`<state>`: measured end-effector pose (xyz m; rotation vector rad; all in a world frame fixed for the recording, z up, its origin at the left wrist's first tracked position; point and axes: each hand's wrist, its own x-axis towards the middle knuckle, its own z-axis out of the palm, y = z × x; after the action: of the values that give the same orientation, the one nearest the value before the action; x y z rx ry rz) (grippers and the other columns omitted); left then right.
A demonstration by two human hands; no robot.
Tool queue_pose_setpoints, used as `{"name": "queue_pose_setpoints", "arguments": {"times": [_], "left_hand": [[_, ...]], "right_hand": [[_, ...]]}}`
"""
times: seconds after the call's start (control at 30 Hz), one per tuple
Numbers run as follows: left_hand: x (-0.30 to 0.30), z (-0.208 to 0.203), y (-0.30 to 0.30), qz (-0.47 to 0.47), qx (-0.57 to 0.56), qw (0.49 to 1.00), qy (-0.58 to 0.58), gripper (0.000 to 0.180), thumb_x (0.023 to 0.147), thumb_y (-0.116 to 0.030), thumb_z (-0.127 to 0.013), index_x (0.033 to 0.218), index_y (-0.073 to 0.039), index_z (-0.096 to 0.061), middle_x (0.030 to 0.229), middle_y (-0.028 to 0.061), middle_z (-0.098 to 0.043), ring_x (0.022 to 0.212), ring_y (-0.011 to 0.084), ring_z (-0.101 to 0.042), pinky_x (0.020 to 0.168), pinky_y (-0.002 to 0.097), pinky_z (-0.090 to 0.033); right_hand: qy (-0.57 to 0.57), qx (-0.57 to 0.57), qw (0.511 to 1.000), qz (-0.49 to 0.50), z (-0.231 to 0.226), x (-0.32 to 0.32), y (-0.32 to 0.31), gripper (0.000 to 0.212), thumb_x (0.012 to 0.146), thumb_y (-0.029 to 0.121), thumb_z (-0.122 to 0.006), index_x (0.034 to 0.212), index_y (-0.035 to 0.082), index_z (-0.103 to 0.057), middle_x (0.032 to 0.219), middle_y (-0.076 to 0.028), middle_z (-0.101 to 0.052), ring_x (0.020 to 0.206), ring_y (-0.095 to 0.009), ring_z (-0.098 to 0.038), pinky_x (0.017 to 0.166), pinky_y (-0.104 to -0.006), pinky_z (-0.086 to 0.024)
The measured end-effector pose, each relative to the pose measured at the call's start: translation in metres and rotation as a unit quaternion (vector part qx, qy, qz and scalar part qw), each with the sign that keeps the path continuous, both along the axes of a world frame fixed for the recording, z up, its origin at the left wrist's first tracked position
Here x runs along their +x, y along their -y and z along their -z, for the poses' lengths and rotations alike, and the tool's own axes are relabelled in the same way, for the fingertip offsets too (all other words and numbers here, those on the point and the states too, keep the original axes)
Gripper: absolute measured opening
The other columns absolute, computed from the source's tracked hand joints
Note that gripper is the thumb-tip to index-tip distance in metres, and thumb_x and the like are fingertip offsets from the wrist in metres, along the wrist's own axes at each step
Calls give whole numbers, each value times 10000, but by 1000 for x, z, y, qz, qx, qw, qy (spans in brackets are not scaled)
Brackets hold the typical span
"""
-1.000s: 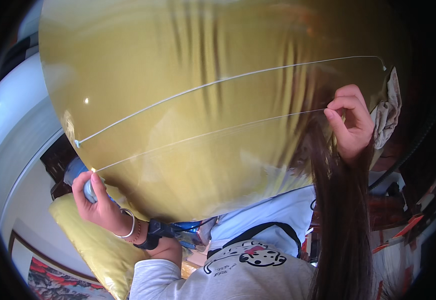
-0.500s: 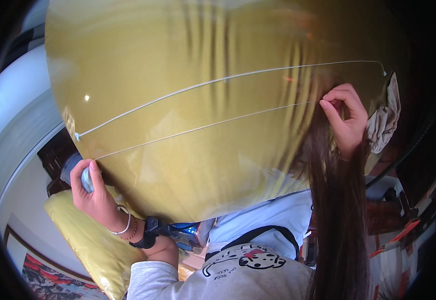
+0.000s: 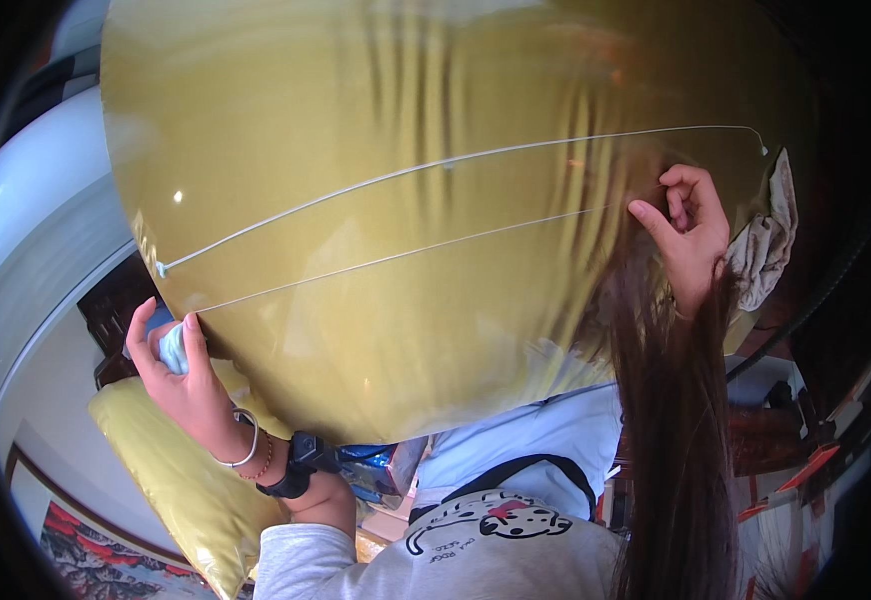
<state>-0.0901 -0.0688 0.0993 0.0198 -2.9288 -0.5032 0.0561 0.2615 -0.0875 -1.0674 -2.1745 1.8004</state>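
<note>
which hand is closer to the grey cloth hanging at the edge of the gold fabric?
Right. The right hand is raised beside the grey cloth, just left of it in the picture. The left hand is far across the gold fabric, at its lower left edge, holding a small pale blue object.

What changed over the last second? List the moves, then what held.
The left hand slid down and left along the olive-gold fabric with its pale blue spool. The right hand crept slightly left and opened a little. Both white threads stay taut across the fabric; the yellow cushion stays put.
</note>
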Motion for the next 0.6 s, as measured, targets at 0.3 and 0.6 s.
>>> {"name": "queue_pose_setpoints", "arguments": {"times": [0.3,0.6], "left_hand": [[1,2,1,-7,21,1000,12,343,824,-35,-621,1148,-40,-508,759,11,-522,671,64,-452,618,188,-377],[1,3,7,14,21,1000,9,359,828,-34,-615,1170,-34,-505,759,0,-503,665,58,-431,607,186,-363]], "right_hand": [[67,21,998,0,2,4,-12,534,669,95,-776,1108,54,-475,615,46,-303,579,-59,-287,544,-188,-277],[3,41,998,-50,-25,19,3,455,726,17,-701,1154,65,-551,589,50,-297,554,-56,-300,550,-181,-301]]}}
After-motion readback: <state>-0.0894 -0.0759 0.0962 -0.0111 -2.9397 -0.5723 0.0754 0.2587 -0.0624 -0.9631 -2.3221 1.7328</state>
